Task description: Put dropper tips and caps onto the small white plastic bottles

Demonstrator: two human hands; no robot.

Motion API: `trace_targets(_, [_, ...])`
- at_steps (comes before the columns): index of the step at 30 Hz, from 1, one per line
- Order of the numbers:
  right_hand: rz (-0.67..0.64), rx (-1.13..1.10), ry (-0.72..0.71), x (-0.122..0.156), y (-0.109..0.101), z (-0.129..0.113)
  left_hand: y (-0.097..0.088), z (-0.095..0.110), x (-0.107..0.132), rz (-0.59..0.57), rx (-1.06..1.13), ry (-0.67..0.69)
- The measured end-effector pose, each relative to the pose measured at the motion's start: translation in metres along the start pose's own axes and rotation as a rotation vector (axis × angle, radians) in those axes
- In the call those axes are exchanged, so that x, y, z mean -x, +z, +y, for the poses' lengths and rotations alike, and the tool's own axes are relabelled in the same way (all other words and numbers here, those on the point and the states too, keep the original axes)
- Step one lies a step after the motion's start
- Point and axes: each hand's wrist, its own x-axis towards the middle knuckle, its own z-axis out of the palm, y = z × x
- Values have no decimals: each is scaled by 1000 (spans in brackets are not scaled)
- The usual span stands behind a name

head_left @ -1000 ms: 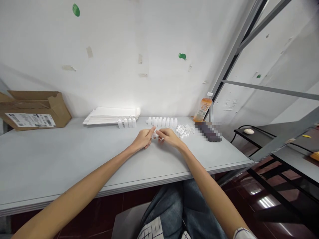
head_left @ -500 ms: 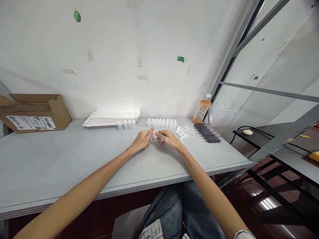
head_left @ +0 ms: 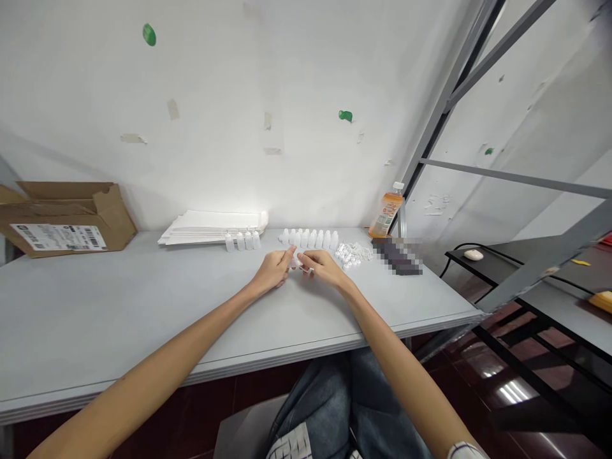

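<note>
My left hand (head_left: 272,269) and my right hand (head_left: 322,264) meet just above the table. The left fingers are closed around a small white plastic bottle (head_left: 293,262), mostly covered by them. At its top, my right thumb and fingers pinch a small white cap with a thin loop (head_left: 306,270); whether it is seated on the bottle is too small to tell. Behind the hands stands a row of white dropper bottles (head_left: 312,240), apparently without caps. Several more small bottles (head_left: 242,241) stand to the left, with thin loops at their tops. A pile of small white caps and loops (head_left: 352,254) lies right of my right hand.
Flat white card sheets (head_left: 205,224) are stacked against the wall. An open cardboard box (head_left: 67,220) sits at the far left. An orange drink bottle (head_left: 386,211) and a dark, pixelated object (head_left: 398,256) are at the right, near a grey metal frame (head_left: 430,143).
Both hands keep nearly the same place and grip, with only slight finger movement. The view has shifted a little.
</note>
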Motion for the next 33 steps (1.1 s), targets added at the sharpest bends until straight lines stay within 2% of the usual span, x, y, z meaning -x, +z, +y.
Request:
trace_targets(3, [10,-9,-23,2,0,-3,0,0,-1,-8,65,-30])
trace_targets(5, [-6,-6,-15,2,0,-3,-1,1,-1,15,-11,-15])
trace_targets(9, [-3,39,-4,0,3,2,-1,6,3,75,-267,183])
trace_targets(11, [23,50,-12,0,3,4,0,9,4,84,-296,226])
trace_targets(16, [55,10,-33,3,1,-3,0,11,6,77,-224,109])
trace_targets(20, [20,-18,-21,5,0,-9,-2,11,5,82,-240,112])
trace_targets(22, [-1,-38,-20,4,1,-9,-3,8,5,100,-277,166])
trace_targets(27, [-45,-69,-47,1,3,-4,-5,-2,1,158,-496,431])
trace_targets(30, [5,-92,-50,0,3,-3,-6,-3,-1,154,-532,464])
trace_targets(33, [96,-167,9,0,1,-4,-8,1,-1,224,-561,470])
